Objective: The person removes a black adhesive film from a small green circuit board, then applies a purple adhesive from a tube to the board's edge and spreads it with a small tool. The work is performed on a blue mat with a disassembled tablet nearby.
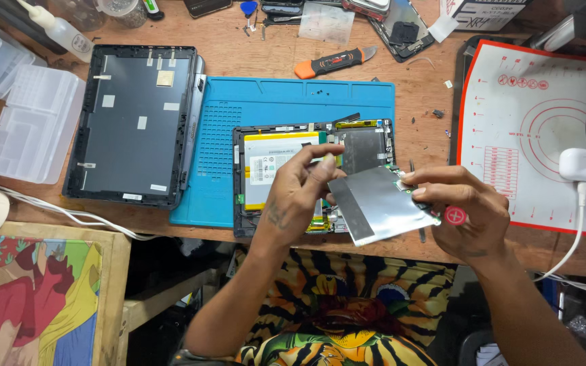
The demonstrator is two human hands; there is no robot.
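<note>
My left hand [303, 186] pinches the left edge of a flat grey metal shield plate with a circuit board under it [378, 203]. My right hand [462, 207] grips the plate's right edge and also holds a screwdriver with a red-capped handle [454, 216]. The plate hovers over an opened tablet [286, 152] with a white and yellow battery, which lies on a blue work mat [239, 108].
A detached dark tablet screen panel [137, 122] lies left of the mat. Clear plastic parts boxes [32, 122] are at far left. An orange-handled pry tool [334, 62] sits behind the mat. A white and red silicone mat [537, 135] and white charger [581, 166] lie right.
</note>
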